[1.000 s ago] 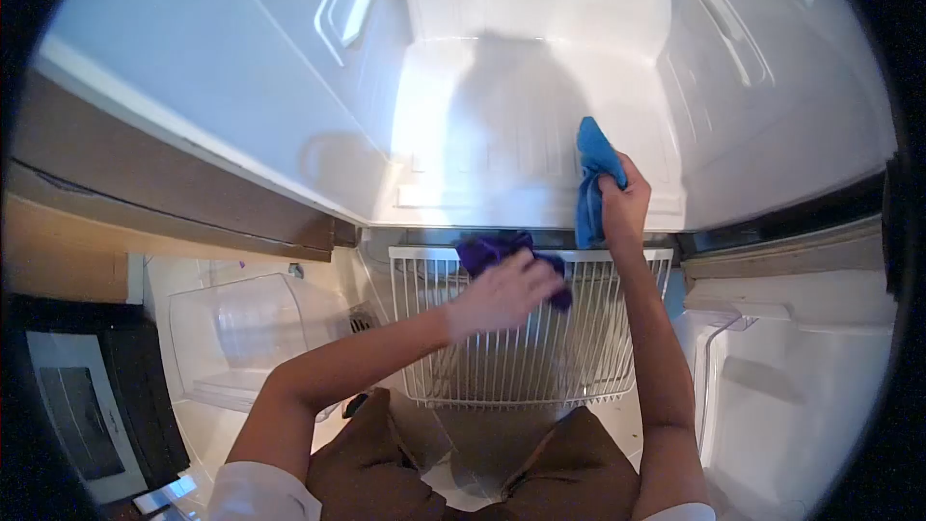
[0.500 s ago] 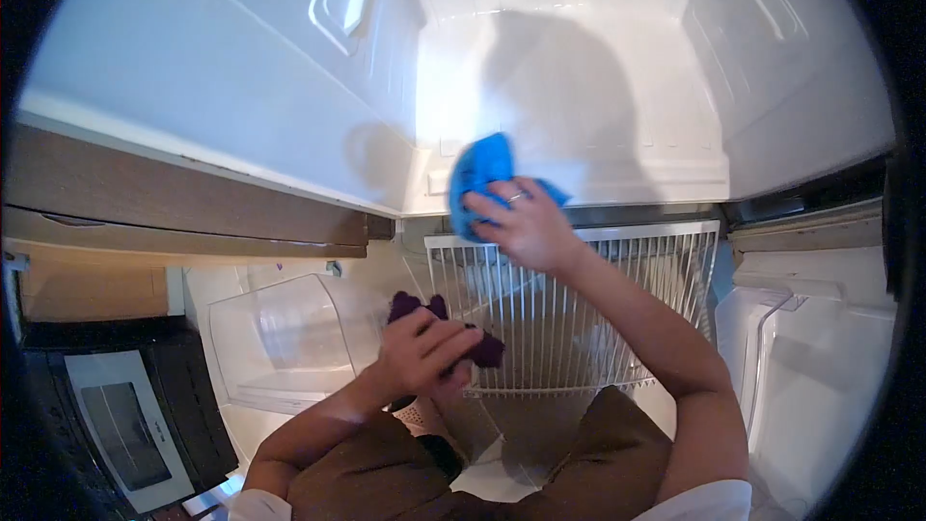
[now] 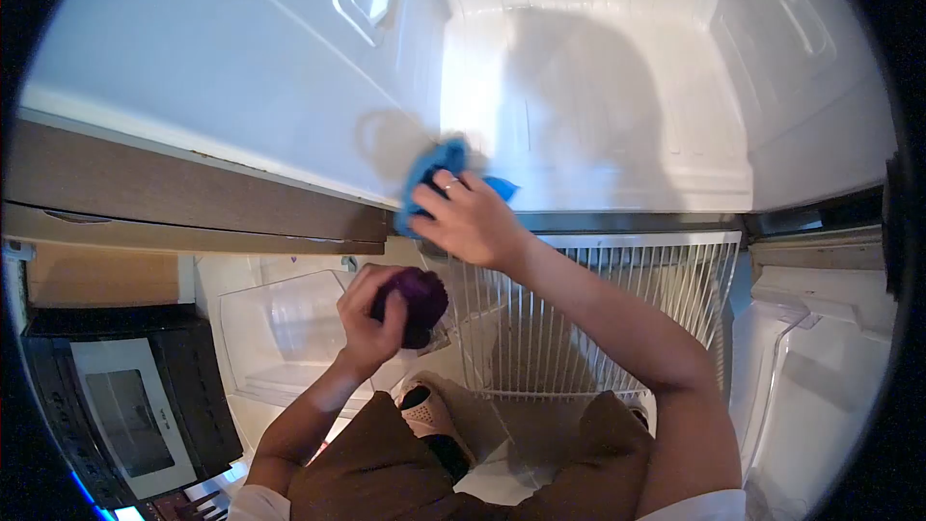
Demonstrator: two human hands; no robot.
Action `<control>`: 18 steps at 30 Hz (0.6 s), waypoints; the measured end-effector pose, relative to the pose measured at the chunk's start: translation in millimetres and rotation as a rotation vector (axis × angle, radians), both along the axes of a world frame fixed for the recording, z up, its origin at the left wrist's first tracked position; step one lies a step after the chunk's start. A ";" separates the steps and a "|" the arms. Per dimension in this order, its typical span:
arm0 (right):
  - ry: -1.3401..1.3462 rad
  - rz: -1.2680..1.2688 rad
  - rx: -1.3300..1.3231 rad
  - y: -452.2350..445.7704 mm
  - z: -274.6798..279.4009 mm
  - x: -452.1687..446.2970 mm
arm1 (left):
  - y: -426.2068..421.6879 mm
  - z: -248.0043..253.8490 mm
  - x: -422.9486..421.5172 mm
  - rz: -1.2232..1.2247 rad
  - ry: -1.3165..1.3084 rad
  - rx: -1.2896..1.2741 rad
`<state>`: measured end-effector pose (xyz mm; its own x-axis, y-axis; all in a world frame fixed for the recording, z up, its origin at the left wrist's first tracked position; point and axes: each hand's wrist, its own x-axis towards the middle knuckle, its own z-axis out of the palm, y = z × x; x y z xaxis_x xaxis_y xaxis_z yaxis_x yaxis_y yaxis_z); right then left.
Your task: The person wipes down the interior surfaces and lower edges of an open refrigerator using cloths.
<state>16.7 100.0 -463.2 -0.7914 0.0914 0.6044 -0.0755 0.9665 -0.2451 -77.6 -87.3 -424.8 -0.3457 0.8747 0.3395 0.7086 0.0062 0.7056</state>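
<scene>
My right hand (image 3: 468, 219) grips a blue cloth (image 3: 422, 177) and presses it at the front left corner of the white fridge interior (image 3: 588, 116). A ring shows on one finger. Part of the cloth sticks out past the right side of the hand. Lower down and to the left, my left hand (image 3: 371, 318) is closed around a bunched dark purple cloth (image 3: 421, 301), held in the air above the floor. The fridge's side wall (image 3: 260, 68) rises on the left, with a moulded recess in it.
A white wire rack (image 3: 588, 318) stands below the fridge's front edge. Clear plastic bins (image 3: 280, 338) lie at the left on the floor. A black appliance (image 3: 130, 405) with a window is at far left. The door with clear shelves (image 3: 801, 376) is on the right.
My right hand has moved left with the blue cloth, along the front edge to the corner. My left hand has shifted up and left, turning the purple cloth. The view has shifted slightly.
</scene>
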 end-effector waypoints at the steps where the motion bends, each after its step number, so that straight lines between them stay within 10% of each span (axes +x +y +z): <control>1: 0.003 -0.002 -0.002 2.4 -1.1 4.6 | -3.6 -4.8 -0.3 0.160 -0.256 -0.054; 7: 0.012 -0.331 -0.401 54.8 38.3 8.8 | 5.6 -9.9 1.5 0.395 -0.734 -0.110; 14: -0.135 -0.319 0.082 2.8 -8.7 9.9 | 28.5 3.7 25.1 0.008 -0.182 -0.367; 18: -0.529 -0.013 -0.371 32.9 42.6 49.3 | 33.7 29.4 36.4 -0.299 -0.027 -0.260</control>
<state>65.9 132.8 -420.6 -0.9713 0.2305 0.0591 0.1580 0.8104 -0.5642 -41.2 -53.7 -395.5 -0.0681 0.9938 0.0877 0.6871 -0.0170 0.7263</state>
